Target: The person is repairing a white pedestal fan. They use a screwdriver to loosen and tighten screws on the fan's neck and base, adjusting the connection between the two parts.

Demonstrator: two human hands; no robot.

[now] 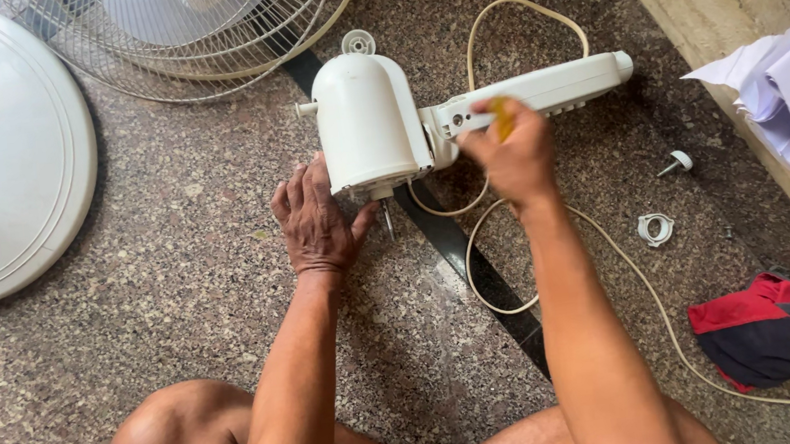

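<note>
Under your left hand [316,221] lies the white, rounded plastic motor housing of a dismantled fan [365,120], resting on its side on the speckled granite floor [179,260], with its flat white plastic neck and control arm [545,88] running off past your right hand [515,154]. Your left fingers [293,198] are spread flat and loose against the near side of the housing, bracing it rather than closing on it; your right fingers are pinched narrow around a small yellow-handled tool [502,117], its tip set at the joint where the neck meets the housing. Judging by its shape, the housing will feel dense for its size, since the motor sits inside, and its smooth, domed shell looks likely to roll or slip under a light touch, so press down on the broad flank or take it where the shell meets the neck. The bare metal shaft [386,218] just beside your left thumb is thin and best left alone. A cream power cord [516,297], soft and loose, loops below your right wrist. Beyond your right fingers lie a small white plastic knob [677,162] and a white plastic ring [656,228], well apart from the housing. Beyond your left fingers sit the wire fan guard [207,38] and the round white plastic base [4,161].
</note>
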